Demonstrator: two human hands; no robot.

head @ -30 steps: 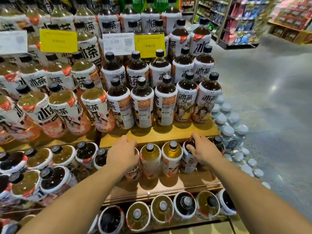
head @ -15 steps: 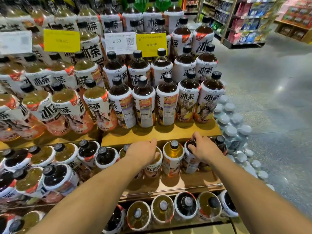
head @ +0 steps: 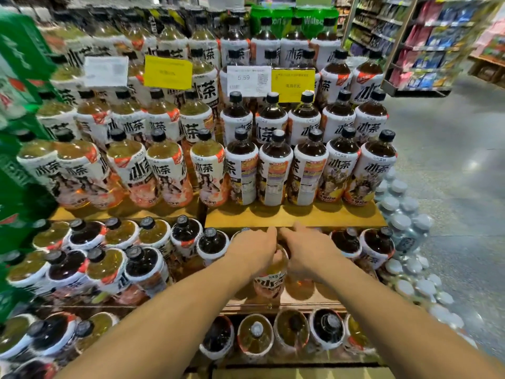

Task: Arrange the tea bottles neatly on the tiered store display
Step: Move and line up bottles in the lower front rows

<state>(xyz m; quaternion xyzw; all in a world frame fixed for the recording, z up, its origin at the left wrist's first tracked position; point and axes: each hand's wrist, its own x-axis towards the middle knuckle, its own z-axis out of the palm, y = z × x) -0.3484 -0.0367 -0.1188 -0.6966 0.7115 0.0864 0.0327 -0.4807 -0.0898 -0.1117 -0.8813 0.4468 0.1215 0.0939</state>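
Observation:
Rows of tea bottles with white labels fill a wooden tiered display. Dark tea bottles stand on the upper right step, light amber ones on the upper left. On the middle step, my left hand and my right hand meet over the top of one amber tea bottle, both curled around its neck and shoulder. Its cap is hidden by my fingers. Two dark bottles stand right of my hands.
Yellow and white price tags hang above the upper rows. Shrink-wrapped water bottles are stacked at the display's right edge. Green crates stand at the left. The grey aisle floor and store shelving lie to the right.
My left hand moved right along the middle step and my right hand moved left off the dark bottle. Both now meet on one amber bottle. The view shifted right.

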